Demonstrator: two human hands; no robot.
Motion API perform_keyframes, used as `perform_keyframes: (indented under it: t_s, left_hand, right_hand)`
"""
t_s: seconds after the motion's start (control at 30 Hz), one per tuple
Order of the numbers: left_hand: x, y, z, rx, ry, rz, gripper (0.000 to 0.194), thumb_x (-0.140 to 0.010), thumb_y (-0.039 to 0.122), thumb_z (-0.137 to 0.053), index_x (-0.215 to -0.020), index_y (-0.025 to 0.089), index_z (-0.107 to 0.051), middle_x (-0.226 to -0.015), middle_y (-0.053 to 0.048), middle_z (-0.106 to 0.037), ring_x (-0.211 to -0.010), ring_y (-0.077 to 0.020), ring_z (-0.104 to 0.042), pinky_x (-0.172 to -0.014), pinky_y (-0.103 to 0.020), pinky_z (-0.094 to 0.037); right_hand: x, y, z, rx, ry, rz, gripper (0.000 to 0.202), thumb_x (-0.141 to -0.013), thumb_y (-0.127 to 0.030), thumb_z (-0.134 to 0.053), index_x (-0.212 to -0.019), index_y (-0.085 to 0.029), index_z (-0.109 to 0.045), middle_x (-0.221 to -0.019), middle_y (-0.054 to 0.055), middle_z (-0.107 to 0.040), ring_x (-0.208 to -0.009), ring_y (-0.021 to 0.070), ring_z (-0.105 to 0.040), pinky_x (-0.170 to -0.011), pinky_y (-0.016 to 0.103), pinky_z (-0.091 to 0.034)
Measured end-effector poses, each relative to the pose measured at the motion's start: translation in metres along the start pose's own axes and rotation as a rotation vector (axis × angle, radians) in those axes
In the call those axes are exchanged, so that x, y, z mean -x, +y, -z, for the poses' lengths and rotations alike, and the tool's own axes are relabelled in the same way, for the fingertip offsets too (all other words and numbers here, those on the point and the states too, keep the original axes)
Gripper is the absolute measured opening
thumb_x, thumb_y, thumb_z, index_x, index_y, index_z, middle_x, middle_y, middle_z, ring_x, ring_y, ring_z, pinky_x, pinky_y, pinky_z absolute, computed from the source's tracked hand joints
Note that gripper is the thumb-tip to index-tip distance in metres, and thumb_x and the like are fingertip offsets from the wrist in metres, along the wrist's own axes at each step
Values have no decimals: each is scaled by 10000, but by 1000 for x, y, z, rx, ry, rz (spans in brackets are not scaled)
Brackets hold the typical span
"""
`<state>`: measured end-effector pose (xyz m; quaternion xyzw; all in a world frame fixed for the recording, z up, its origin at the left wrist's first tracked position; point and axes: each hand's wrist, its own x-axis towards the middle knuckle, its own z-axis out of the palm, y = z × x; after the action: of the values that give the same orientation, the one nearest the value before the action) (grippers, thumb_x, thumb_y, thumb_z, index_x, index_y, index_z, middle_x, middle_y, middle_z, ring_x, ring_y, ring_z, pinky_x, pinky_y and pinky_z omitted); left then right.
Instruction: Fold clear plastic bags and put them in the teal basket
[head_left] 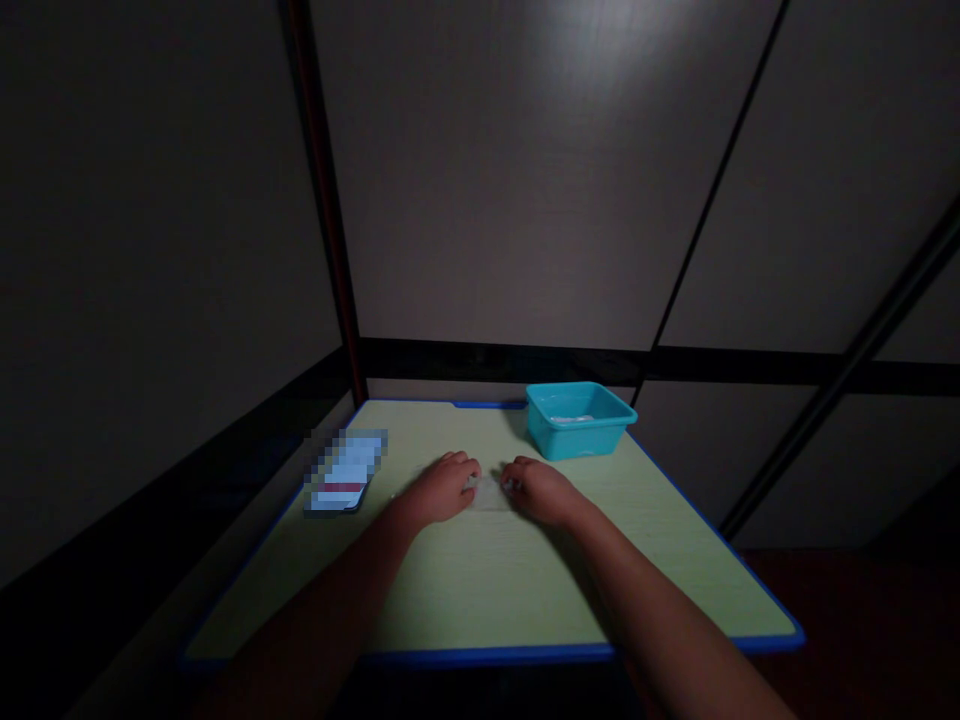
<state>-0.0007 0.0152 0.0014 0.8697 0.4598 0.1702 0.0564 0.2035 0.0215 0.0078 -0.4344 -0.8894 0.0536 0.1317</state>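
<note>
Over the middle of the table, my left hand (450, 486) and my right hand (541, 488) face each other with their fingers curled. Between them is a thin, see-through piece (491, 494) that looks like clear plastic film or a small bag; its exact kind is too faint to tell. Both hands pinch it, one at each side. Its ends are hidden under my fingers.
The pale green table (487, 590) has a blue edge. At the back right stands a turquoise plastic basket (585, 440) with something whitish inside. A phone (346, 475) with a lit, blurred screen lies at the left. Panelled walls (495, 200) rise behind and to the left.
</note>
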Motion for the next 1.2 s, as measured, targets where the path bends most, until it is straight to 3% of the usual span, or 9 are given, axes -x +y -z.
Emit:
perform_keyframes:
  t_s: [0.47, 0.93, 1.07, 1.2]
  left_hand:
    - [-1, -5, -4, -7, -10, -24, 212, -753, 161, -534, -955, 202, -585, -963, -50, -559, -965, -205, -495, -862, -301, -389]
    - [-1, 0, -1, -19, -36, -3, 220, -767, 287, -610, -966, 196, -583, -967, -57, -564, -955, -225, -494, -833, -318, -390]
    - [-1, 0, -2, -2, -10, -5, 238, -766, 303, -629, -972, 198, -574, -966, -55, -567, -959, -225, -494, -828, -313, -388]
    - [-2, 0, -2, 21, 30, -30, 228, -769, 311, -638, -955, 193, -579, -964, -56, -571, -961, -221, -492, -838, -313, -380]
  right_hand:
    - [0, 3, 0, -26, -21, 4, 177, -763, -126, -539, -908, -174, -628, -892, 59, -609, -738, 135, -547, -656, 211, -354]
    - [2, 0, 4, -66, -18, 6, 232, -722, -253, -673, -930, -159, -631, -849, 52, -584, -694, 136, -521, -631, 228, -348]
    - [0, -1, 1, -175, 53, 57, 105, -736, -169, -621, -838, -161, -644, -784, 35, -590, -719, 139, -518, -645, 223, -356]
    - [-2, 0, -3, -369, 94, 129, 112, -718, -82, -579, -781, -146, -647, -762, 30, -597, -745, 139, -523, -699, 229, -379]
